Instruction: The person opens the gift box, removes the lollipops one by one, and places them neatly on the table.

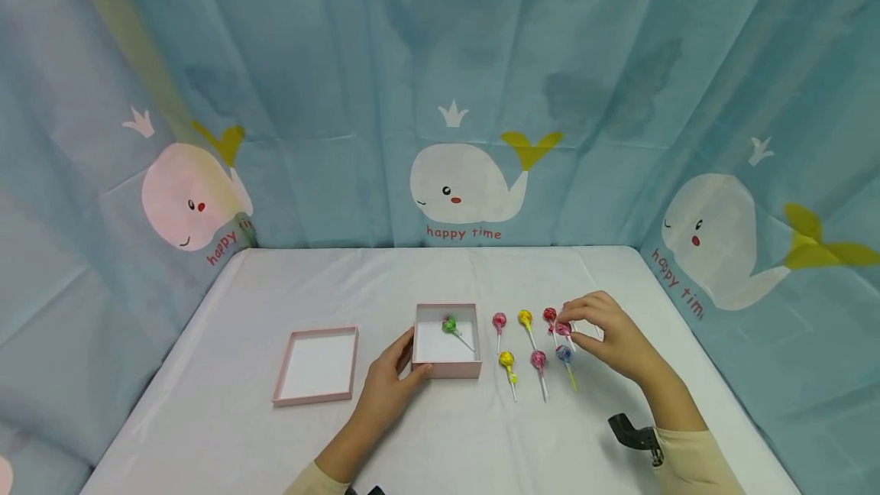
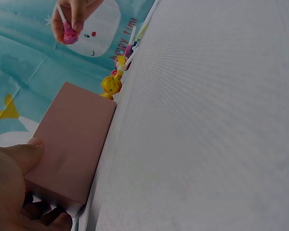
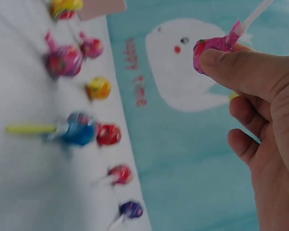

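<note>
My left hand grips the near left corner of an open pink box, its thumb on the front wall. In the left wrist view the fingers curl at the box's lower end. Inside the box lies a green lollipop with its stick slanting to the right. My right hand pinches a pink lollipop by its wrapped head, between thumb and fingers, raised above the table. Its stick points up and away from the thumb in the right wrist view.
Right of the box lie rows of lollipops, among them yellow, pink, blue, red and purple. The pink box lid lies left of the box on the white tablecloth. Blue curtains enclose the table.
</note>
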### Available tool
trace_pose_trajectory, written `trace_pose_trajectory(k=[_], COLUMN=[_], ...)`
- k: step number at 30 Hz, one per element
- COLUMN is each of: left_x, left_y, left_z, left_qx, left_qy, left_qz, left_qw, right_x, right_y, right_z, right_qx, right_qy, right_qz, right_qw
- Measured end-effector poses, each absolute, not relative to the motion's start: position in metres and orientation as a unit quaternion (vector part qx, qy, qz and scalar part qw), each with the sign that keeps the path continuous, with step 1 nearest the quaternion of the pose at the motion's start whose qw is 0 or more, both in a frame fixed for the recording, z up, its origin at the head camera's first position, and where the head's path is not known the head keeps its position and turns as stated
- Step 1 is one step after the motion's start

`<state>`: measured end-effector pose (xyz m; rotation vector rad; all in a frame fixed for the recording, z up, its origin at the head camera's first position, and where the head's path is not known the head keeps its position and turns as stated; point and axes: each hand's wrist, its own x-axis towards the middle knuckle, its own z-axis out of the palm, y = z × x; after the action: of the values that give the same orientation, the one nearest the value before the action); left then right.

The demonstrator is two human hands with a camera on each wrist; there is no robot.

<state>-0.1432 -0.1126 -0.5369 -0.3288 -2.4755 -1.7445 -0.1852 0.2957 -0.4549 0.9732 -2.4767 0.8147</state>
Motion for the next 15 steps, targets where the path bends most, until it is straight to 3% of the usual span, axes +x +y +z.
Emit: trace_pose_trajectory(k=[15], left_x=[-0.144], left_y=[-0.112], left_z=[-0.537], left_qx=[-0.101], left_qy=[-0.813], left_qz=[-0.571], left_qw=[0.046], right_x=[-0.179], right_y=[0.345], right_z=[-0.505], right_qx=[0.274], right_qy=[-0.884], right_qz=[0.341], right_qw=[0.168])
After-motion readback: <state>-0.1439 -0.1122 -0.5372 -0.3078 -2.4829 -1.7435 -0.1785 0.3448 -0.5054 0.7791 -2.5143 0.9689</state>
